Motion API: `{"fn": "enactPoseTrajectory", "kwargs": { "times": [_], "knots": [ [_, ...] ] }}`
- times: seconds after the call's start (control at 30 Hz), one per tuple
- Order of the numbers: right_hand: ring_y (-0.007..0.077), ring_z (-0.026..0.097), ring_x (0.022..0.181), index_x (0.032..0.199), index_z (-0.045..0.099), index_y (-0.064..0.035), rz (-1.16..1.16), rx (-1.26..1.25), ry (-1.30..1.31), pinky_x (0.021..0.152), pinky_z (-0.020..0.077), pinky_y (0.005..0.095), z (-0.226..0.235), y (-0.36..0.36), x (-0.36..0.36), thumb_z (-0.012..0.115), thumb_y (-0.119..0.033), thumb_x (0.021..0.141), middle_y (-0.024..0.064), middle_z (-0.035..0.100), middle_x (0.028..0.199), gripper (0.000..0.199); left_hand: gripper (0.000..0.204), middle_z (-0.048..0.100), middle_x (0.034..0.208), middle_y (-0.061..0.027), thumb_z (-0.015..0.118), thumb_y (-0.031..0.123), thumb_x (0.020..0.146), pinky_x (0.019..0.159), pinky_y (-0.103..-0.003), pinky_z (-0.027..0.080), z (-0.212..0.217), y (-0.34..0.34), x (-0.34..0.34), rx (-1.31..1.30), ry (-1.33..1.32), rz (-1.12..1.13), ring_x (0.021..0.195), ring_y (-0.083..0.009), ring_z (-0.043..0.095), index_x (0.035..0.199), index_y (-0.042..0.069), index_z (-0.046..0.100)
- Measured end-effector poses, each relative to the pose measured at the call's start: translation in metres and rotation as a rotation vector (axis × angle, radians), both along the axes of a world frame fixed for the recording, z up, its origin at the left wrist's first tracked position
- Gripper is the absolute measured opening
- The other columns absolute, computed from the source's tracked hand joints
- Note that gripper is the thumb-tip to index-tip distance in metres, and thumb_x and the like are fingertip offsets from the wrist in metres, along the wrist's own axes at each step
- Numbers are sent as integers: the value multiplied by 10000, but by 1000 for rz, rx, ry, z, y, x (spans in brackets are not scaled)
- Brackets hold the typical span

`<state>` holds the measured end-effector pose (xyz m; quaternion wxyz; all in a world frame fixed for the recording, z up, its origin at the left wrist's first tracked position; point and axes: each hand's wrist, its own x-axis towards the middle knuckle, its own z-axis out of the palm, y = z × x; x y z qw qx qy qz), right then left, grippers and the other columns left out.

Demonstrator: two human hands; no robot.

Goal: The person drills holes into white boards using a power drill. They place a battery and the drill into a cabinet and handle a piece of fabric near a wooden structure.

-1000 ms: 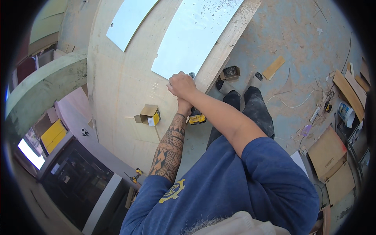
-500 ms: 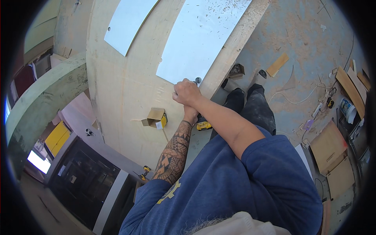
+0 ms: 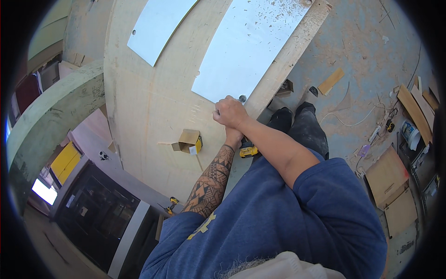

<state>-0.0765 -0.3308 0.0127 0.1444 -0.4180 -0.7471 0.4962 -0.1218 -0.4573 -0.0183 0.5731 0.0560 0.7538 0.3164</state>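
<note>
A cordless drill (image 3: pixel 248 151), black with a yellow battery, is mostly covered by my hands at the near end of a white panel (image 3: pixel 241 51). My right hand (image 3: pixel 231 111) is closed over the drill's upper part, its fingers curled. Below it, my left hand (image 3: pixel 233 137) is closed at the drill's handle; its fingers are partly hidden under my right forearm. A round bit (image 3: pixel 242 99) sits at the panel's near right corner. At the panel's left edge a small round hole (image 3: pixel 198 73) shows. Shavings lie across its far part.
Another white panel (image 3: pixel 160 28) lies left on the wooden workbench (image 3: pixel 153 102). An open cardboard box (image 3: pixel 189 141) stands nearer me. A second yellow drill (image 3: pixel 173 203) is at lower left. Wood offcuts (image 3: pixel 331 81), cables and a white bucket (image 3: pixel 410 134) are on the floor at right.
The view has shifted slightly, so panels, box and hands all appear a little further right and lower. My hands keep the same hold at the panel's corner.
</note>
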Motion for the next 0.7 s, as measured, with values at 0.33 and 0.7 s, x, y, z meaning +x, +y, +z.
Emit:
{"fn": "enactPoseTrajectory", "kwargs": {
  "times": [0.33, 0.7],
  "knots": [
    [322, 696, 889, 768, 732, -58, -88, 48, 39, 780, 607, 447, 5, -8, 14, 680, -263, 819, 119, 733, 831, 218, 504, 644, 1205, -57, 777, 142, 925, 792, -363, 565, 12, 2, 6, 23, 68, -184, 999, -155, 638, 1353, 83, 517],
    [325, 694, 872, 733, 719, -58, 11, 57, 36, 767, 603, 456, 4, -5, 20, 685, -258, 812, 119, 728, 819, 217, 521, 634, 1336, -102, 727, 230, 960, 951, -373, 521, -1, -4, 19, -9, 179, -238, 1178, -206, 623, 1405, 42, 533]
  ]
}}
